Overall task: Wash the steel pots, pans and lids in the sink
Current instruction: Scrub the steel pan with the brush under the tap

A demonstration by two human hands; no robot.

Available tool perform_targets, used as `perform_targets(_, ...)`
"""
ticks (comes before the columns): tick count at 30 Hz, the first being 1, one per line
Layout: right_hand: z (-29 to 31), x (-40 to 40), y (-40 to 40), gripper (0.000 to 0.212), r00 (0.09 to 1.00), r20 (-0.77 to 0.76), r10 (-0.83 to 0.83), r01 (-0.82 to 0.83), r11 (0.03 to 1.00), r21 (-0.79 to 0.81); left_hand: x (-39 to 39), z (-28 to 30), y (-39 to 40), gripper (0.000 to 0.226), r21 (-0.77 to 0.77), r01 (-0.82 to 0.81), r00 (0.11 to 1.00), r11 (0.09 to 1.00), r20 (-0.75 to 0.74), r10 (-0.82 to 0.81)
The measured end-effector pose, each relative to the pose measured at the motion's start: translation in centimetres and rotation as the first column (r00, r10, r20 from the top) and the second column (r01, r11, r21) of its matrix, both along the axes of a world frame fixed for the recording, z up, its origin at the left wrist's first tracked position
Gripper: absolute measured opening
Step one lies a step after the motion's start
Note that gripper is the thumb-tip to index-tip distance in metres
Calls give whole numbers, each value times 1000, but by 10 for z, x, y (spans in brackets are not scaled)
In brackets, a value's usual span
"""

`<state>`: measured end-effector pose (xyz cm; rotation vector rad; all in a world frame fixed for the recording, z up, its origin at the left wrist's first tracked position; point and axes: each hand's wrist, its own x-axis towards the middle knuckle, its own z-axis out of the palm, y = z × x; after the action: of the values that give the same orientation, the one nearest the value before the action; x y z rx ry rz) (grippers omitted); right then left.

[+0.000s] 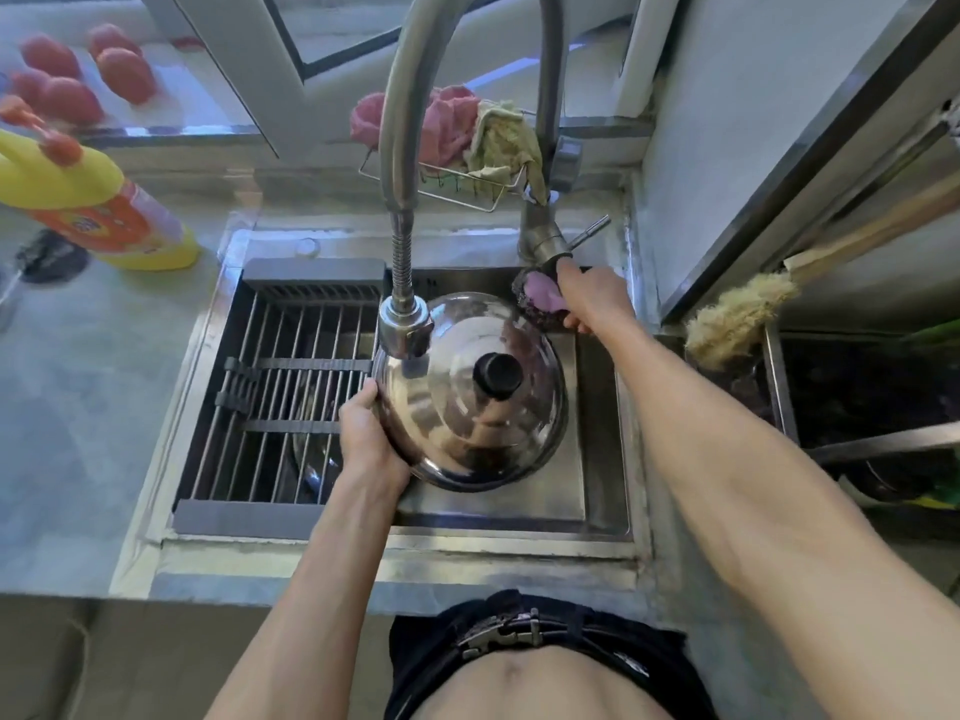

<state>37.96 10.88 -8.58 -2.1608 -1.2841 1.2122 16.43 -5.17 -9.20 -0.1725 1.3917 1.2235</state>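
Observation:
A domed steel lid [457,433] with a black knob [500,375] is held tilted over the right part of the steel sink [602,449]. My left hand [370,439] grips the lid's left rim. My right hand [587,298] holds a pink and dark scrubbing sponge [540,298] at the sink's back right corner, just below the tap base [543,241]. The spray head [402,324] of the flexible faucet hangs over the lid's upper left edge. Under the wire rack, another steel piece [306,459] shows partly in the basin.
A roll-up wire rack [280,387] covers the sink's left half. A yellow detergent bottle [88,200] lies on the left counter, tomatoes [72,80] behind it. Cloths [467,127] hang in a wire holder behind the faucet. A brush [737,314] lies to the right.

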Motion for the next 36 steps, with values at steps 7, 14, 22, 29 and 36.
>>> perform_targets(7,-17,-7,14,60,1000,-6,-15,15,996,88,8,-3,1,50,-1,47,999,999,-19,-47)
perform_targets(14,-8,-11,32,63,998,-34,-59,60,998,33,8,-3,-5,52,7,54,994,999,-90,-53)
perform_targets(22,-16,-11,42,48,993,-64,-97,99,995,21,8,-1,-13,53,-11,62,983,998,-169,-63)
perform_targets(29,-21,-15,36,50,984,-120,-132,139,989,54,9,2,-13,45,-34,42,979,999,-200,-48)
perform_targets(36,-22,-15,15,59,978,-186,-94,97,995,6,10,4,-13,45,-5,35,970,999,-239,-35)
